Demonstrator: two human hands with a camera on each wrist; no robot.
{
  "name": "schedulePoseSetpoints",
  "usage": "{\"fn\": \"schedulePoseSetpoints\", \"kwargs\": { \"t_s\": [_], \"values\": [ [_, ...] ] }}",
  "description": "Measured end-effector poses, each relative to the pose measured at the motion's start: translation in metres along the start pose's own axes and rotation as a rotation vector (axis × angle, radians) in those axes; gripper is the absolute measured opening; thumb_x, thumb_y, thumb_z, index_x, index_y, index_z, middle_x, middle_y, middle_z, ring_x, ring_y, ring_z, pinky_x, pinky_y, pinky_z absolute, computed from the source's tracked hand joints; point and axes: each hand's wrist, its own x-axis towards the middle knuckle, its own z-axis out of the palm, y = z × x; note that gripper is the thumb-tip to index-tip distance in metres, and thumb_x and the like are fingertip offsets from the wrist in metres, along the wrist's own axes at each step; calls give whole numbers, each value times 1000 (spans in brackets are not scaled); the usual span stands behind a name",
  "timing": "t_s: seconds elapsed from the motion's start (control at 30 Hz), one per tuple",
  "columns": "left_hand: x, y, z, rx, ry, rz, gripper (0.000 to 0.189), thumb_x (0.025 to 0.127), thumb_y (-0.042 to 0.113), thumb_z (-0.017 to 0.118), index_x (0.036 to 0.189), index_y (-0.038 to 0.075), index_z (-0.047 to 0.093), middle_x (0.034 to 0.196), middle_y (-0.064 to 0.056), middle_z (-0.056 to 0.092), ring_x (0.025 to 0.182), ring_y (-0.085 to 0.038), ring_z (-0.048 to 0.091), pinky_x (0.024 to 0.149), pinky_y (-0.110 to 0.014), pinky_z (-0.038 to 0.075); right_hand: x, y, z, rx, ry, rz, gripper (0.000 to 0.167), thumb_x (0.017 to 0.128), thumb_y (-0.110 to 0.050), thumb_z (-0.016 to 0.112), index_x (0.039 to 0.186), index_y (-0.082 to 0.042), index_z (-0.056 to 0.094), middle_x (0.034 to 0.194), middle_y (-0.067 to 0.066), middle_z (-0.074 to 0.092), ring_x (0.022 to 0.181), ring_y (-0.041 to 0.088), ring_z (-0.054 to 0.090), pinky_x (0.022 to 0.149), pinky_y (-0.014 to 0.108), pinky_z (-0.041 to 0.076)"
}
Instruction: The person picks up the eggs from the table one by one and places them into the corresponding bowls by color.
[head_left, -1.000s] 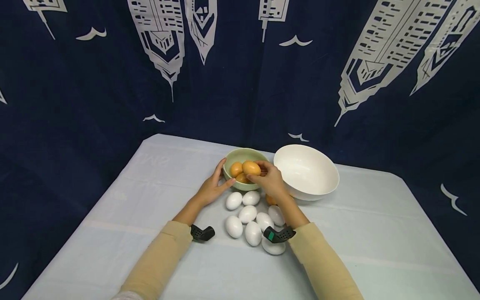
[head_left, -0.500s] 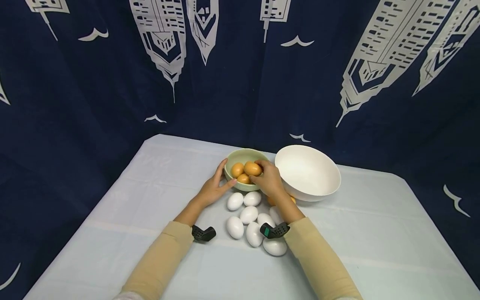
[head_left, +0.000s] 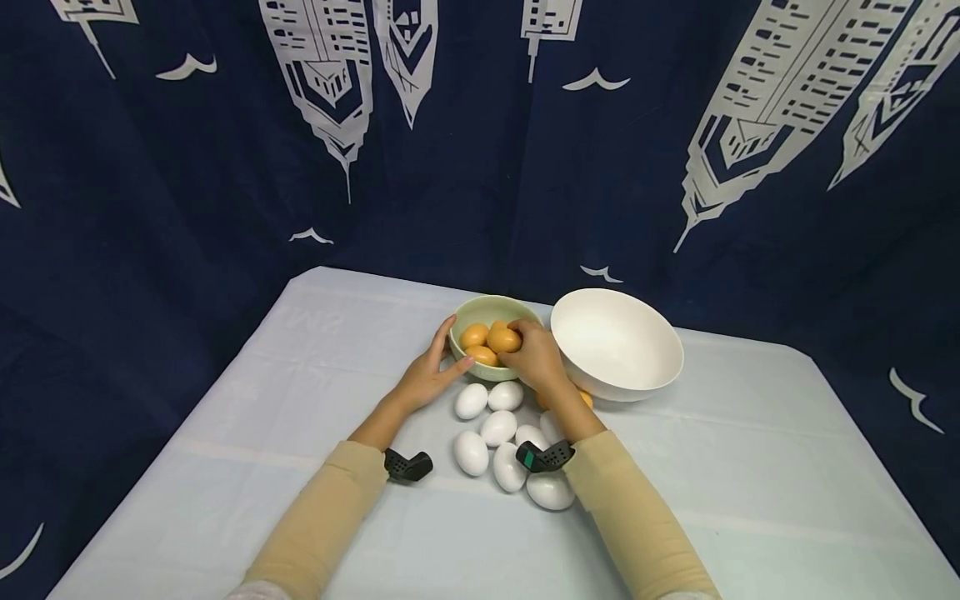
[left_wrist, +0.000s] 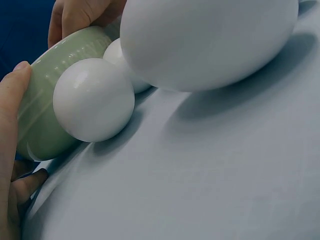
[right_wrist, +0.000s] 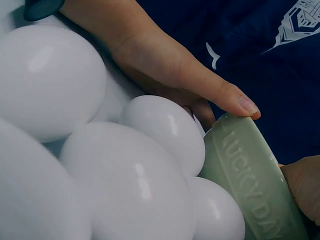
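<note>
Orange egg [head_left: 502,340]: inside the light green bowl [head_left: 482,311], above other orange eggs [head_left: 474,335]. It lies between the hands, at the right hand's fingertips; the right hand is nearer. Long axis appears roughly crosswise; its right end is covered.

Right hand [head_left: 537,358]: thumb and fingers closed about the egg's right side in what looks like a pinch; whether its full weight is borne cannot be told.

Left hand [head_left: 423,379]: spread wide around the bowl's left side, thumb at the near rim, steadying it.

Outward: white eggs [head_left: 498,429] on the table [head_left: 337,342], near side of the bowl; white bowl [head_left: 615,342] to the right.

Versus 0.5 s earlier: held egg sits almost unchanged; more orange shows behind it, and the near orange egg in the bowl is more exposed. Left hand unchanged.
</note>
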Motion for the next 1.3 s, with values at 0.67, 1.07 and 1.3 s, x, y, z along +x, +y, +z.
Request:
{"fn": "schedulePoseSetpoints", "kwargs": {
  "t_s": [0.67, 1.07, 1.3],
  "values": [
    [-1, 1, -1, -2, 4, 5, 80, 96, 47, 58, 156, 35, 7, 160, -3, 23, 132, -27, 45, 110, -52, 29, 11, -7, -4, -155, -162, 25, 40, 81, -11, 68, 119, 1, 67, 109, 15, 69, 101, 31, 61, 94, 43, 46],
    [0, 1, 0, -7, 8, 17, 79, 97, 47, 58, 156, 35, 7, 160, 1, 21, 132, -27, 45, 110, -53, 28, 11, -8, -5, -152, -182, 18, 40, 81, -13, 70, 118, 1, 68, 104, 13, 69, 96, 28, 60, 92, 41, 46],
    [0, 1, 0, -1, 3, 9, 79, 97, 47, 57, 156, 36, 7, 161, 2, 20, 133, -26, 45, 110, -52, 28, 5, -2, -3, -21, -98, -20, 38, 82, -12, 73, 116, 4, 67, 110, 16, 67, 101, 29, 60, 93, 42, 46]
  ]
}}
